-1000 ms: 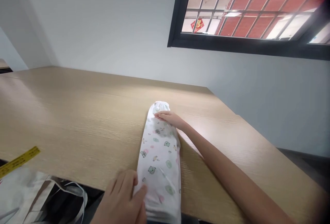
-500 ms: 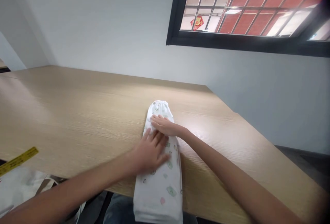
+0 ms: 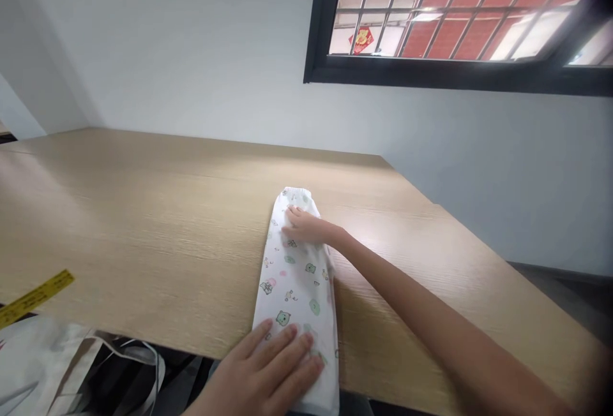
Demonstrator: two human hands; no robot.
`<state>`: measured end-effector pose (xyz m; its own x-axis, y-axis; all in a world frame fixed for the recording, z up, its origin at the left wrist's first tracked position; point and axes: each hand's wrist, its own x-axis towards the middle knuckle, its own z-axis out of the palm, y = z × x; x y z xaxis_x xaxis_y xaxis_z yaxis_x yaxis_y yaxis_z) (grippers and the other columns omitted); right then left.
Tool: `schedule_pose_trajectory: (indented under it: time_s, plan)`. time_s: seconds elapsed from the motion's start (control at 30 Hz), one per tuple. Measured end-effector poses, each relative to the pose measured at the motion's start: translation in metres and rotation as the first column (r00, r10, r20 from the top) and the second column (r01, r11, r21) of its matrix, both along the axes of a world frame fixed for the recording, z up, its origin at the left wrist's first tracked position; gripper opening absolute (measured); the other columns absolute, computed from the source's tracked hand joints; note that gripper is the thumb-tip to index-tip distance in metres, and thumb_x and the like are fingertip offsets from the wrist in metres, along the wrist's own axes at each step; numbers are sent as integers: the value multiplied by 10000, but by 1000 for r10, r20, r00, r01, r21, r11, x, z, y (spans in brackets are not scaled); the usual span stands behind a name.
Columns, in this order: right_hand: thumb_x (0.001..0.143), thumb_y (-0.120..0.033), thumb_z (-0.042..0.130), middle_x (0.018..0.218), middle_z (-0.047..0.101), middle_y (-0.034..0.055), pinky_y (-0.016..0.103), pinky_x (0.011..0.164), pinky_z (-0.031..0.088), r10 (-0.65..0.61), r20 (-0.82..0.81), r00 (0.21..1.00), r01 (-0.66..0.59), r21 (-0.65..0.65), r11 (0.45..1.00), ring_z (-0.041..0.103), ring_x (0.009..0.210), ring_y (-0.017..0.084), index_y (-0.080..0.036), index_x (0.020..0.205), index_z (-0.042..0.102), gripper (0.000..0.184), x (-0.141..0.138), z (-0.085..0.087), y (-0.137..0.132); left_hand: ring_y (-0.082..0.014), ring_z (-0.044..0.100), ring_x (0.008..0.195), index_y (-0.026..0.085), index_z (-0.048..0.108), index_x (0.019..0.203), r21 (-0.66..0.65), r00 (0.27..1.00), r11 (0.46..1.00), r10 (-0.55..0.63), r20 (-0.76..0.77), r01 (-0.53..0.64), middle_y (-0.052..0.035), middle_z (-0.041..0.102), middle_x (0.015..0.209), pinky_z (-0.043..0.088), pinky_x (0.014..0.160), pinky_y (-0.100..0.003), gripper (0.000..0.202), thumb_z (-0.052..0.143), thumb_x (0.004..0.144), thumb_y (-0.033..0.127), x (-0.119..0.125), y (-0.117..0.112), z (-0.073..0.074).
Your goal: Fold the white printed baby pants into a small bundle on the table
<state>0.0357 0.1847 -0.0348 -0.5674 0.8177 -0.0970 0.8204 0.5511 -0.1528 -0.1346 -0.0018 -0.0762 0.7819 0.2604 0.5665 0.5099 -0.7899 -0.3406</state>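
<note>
– Nearer the body now, the left hand lies on the lower part of a printed white cloth; in the frame half a second earlier it is a blur higher up, just short of the right hand.

– And the right hand?

– Close to its earlier place, palm down just short of the gathered end, its forearm slanting in from the right across the cloth's side.

– How does the cloth lie?

– Long and narrow on the wood-toned counter, directly ahead of the wearer. Its long axis runs away from the body, gathered end toward the wall, wider end at the counter's near edge and seemingly a little over it.

– Which hand is closer to which end?

– Left to the wide end, right to the gathered one. The middle stretch, dotted with green and pink figures, lies uncovered between them.

– Does either hand hold anything?

– Neither appears to grip. The left is open and flat, fingers spread over the print; the right looks open too, fingers extended, though whether its palm presses down cannot be told.

– Anything alongside?

– Well apart at lower left, a yellow strip and a pale bag.
</note>
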Motion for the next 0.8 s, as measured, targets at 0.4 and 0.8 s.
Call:
schedule_pose_trajectory:
  time_s: [0.4, 0.8]
  plan:
    - [641, -612, 638, 1007, 602, 93, 339, 770, 431, 218, -222, 950, -256, -163, 953, 552, 912, 246, -178, 995, 577, 563, 45, 21, -164, -167, 585, 569, 170, 472, 1025, -382, 985, 922, 111, 132, -53, -15, 614, 712, 496, 476, -279, 205, 314, 895, 176, -9, 4, 37]
    - [769, -250, 473, 715, 628, 6, 243, 470, 379, -80, -403, 912, 5, -183, 983, 560, 571, 150, -241, 845, 515, 87, 44, 32, -185, -95, 591, 677, 273, 544, 967, -774, 986, 632, 92, 138, 50, 47, 614, 831, 444, 576, -167, 154, 446, 885, 360, -20, 2, 72]
